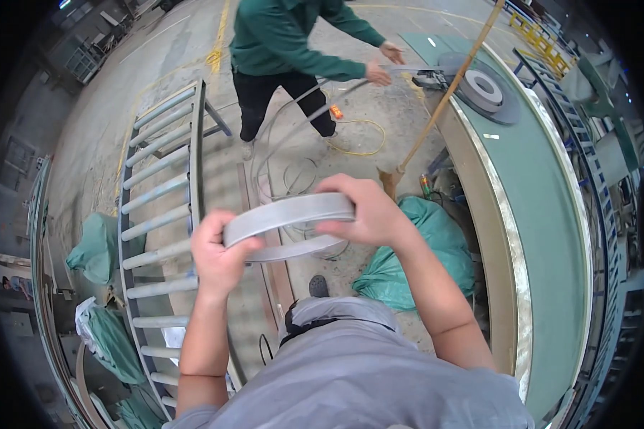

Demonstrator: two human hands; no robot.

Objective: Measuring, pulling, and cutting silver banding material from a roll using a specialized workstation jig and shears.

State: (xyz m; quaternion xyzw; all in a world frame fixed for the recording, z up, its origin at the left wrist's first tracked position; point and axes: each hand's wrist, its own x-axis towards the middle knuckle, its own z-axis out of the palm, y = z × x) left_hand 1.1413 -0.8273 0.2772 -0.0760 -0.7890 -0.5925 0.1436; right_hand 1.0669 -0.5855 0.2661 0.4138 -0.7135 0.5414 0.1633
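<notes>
Head view: at the centre of the frame both hands grip a grey metal ring point(290, 214) — a flat band bent into a hoop. The left hand point(218, 257) has its fingers curled shut round the ring's left end; the right hand point(368, 214) pinches the right end, thumb under, fingers over the top. The band looks thin, stiff and springy, probably light, with edges that could cut — best held by its flat faces, at opposite ends. In the upper frame, a person in a green top point(286, 36) handles another metal strip point(336, 93) by the green-topped bench point(544, 214).
</notes>
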